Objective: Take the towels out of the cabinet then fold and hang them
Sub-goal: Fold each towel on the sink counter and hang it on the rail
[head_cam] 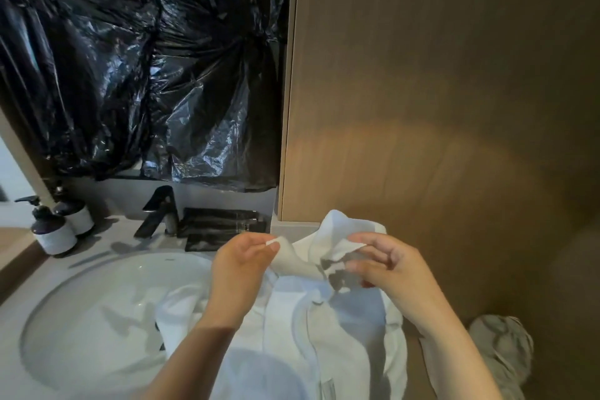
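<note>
Holds up the top of a white towel [324, 328] between both hands, close to the chest and over the right side of the vanity. Pinches one raised corner between thumb and forefinger of the left hand [243, 266], with the other fingers curled beneath. Grips a bunched fold of the same towel edge in the right hand [389, 266], thumb on top and fingers bent round the cloth. Keeps the two hands near each other but apart, with a loop of fabric rising between them. Lets the rest of the towel fall in loose folds, draped across the right rim of the sink basin [81, 318] and down toward the bottom of the view.

Shows, just behind the round white basin, a black faucet [159, 211] and beside it a black tray [220, 227] with dark items too dim to name. Shows two pump bottles [55, 234] with white labels at the left on the countertop [19, 377]. Shows crinkled black plastic sheeting [146, 58] across the wall above the basin. Fills the right half with a wood-grain panel [438, 107], lit warmly across its middle. Shows a crumpled greyish cloth [503, 351] low on the right, below the right forearm.
</note>
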A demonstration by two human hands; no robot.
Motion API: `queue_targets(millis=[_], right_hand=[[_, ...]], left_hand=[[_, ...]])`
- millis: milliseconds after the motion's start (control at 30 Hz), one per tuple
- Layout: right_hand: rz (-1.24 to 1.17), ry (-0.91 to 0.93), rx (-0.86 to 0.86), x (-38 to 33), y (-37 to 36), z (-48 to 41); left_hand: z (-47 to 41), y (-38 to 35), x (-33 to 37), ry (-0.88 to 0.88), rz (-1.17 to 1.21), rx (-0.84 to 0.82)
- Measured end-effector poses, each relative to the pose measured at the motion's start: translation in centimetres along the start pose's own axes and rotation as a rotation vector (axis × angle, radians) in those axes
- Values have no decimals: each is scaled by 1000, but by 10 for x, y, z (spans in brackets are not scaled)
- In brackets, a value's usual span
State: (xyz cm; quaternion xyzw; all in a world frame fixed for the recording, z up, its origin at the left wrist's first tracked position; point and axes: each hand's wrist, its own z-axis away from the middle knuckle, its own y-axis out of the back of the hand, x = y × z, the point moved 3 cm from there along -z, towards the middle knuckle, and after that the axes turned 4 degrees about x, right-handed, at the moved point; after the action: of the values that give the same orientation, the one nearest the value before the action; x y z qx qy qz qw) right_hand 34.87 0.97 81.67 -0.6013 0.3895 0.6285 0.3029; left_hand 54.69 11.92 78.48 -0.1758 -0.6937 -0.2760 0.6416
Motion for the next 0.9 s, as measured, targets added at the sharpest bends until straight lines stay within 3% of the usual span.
queue_targets(millis=[267,500,600,767,900], right_hand=[[354,223,93,-15,-6,0],[336,168,-44,-16,-11,1],[405,225,-33,-20,-13,1],[297,283,-73,-28,-24,4],[334,287,8,-25,-31,0]], left_hand=[[7,0,8,0,-9,-59],[9,-4,16,-19,8,-104],[11,-8,17,-18,25,-126],[20,-16,19,-9,117,-179],[26,-21,22,-5,151,-225]])
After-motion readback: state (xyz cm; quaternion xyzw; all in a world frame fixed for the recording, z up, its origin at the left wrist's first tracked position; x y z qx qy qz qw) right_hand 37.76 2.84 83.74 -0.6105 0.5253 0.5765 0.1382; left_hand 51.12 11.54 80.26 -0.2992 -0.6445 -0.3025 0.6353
